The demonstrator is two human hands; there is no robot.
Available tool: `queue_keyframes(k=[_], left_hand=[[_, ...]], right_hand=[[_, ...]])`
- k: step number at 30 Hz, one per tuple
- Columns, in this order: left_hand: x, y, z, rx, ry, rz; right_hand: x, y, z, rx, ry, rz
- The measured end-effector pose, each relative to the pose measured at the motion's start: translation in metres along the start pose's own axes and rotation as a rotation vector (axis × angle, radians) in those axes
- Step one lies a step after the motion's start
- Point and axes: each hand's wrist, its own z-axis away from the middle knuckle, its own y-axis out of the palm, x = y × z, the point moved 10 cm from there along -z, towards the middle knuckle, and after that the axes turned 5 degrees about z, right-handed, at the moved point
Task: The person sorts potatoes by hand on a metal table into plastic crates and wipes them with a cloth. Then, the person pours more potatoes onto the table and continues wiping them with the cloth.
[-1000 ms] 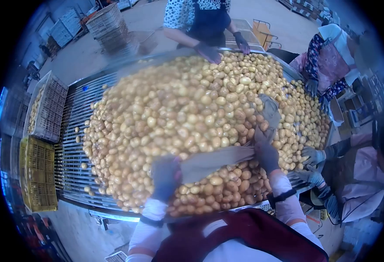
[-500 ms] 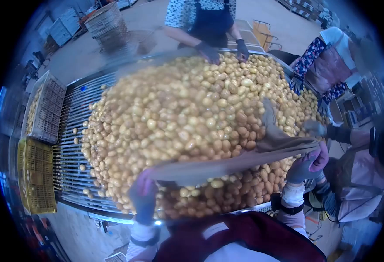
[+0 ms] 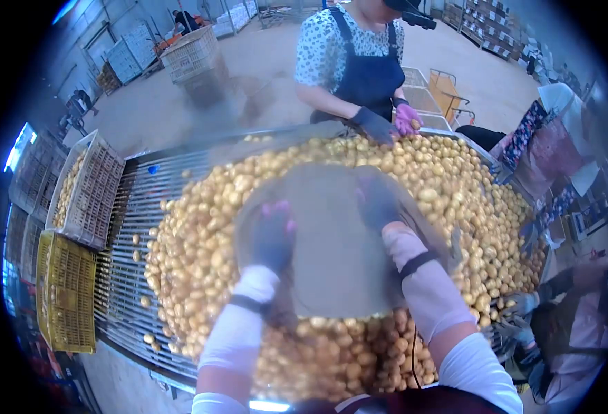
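A wide grey-brown cloth (image 3: 338, 255) is spread in front of me above the heap of potatoes (image 3: 214, 207), hiding the middle of it. My left hand (image 3: 274, 234), in a grey and pink glove, is closed on the cloth's left part, fingers curled. On the right part, my right hand (image 3: 378, 199) grips it in a matching glove, somewhat blurred by motion. Both arms reach forward. Whether the cloth rests on the potatoes cannot be made out.
Metal rollers (image 3: 138, 214) show on the left, beside a white crate of potatoes (image 3: 97, 200) and a yellow crate (image 3: 65, 293). Across the heap stands a person in dark overalls (image 3: 366, 76), one gloved hand holding a potato (image 3: 415, 125). Other workers are at the right.
Both hands have moved forward and closer together. The cloth, earlier stretched in a strip near me, is now spread out farther over the heap. My view has tilted up.
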Motion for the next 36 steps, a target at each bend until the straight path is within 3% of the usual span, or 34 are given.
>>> queue_keyframes(k=[2, 6, 8, 12, 15, 18, 21, 24, 27, 30, 34, 36], left_hand=[[0.0, 0.003, -0.023, -0.05, 0.007, 0.061], [0.006, 0.019, -0.055, -0.062, -0.001, 0.102], [0.002, 0.022, -0.073, 0.032, -0.064, 0.104], [-0.027, 0.017, -0.064, 0.207, -0.068, -0.006], [-0.042, 0.031, -0.029, 0.384, -0.123, 0.061], [-0.09, 0.037, 0.014, 0.248, 0.278, -0.015], [-0.113, 0.067, 0.066, 0.576, 0.04, 0.001], [-0.172, 0.047, 0.106, 0.614, 0.274, -0.156], [-0.184, 0.053, 0.142, 0.481, 0.302, 0.052], [-0.234, 0.039, 0.168, 0.536, 0.459, 0.145], [-0.256, 0.085, 0.168, 0.666, 0.57, 0.088], [-0.269, 0.083, 0.119, 0.663, 0.519, 0.086]], right_hand=[[0.006, 0.001, -0.024, 0.068, 0.052, 0.195], [-0.006, 0.027, -0.062, 0.314, 0.125, -0.033], [-0.005, 0.027, -0.075, 0.389, 0.197, -0.074], [0.0, 0.029, -0.053, 0.533, 0.094, 0.105], [0.002, 0.035, -0.006, 0.659, 0.08, -0.049], [0.009, 0.033, 0.04, 0.573, 0.005, -0.072], [0.025, -0.008, 0.097, 0.429, -0.158, 0.009], [0.016, -0.05, 0.16, 0.27, -0.16, -0.223], [-0.007, -0.079, 0.228, 0.189, -0.026, -0.333], [-0.04, -0.083, 0.276, 0.131, 0.063, -0.334], [-0.116, -0.062, 0.281, 0.277, 0.196, -0.003], [-0.148, -0.079, 0.251, -0.021, 0.1, 0.29]])
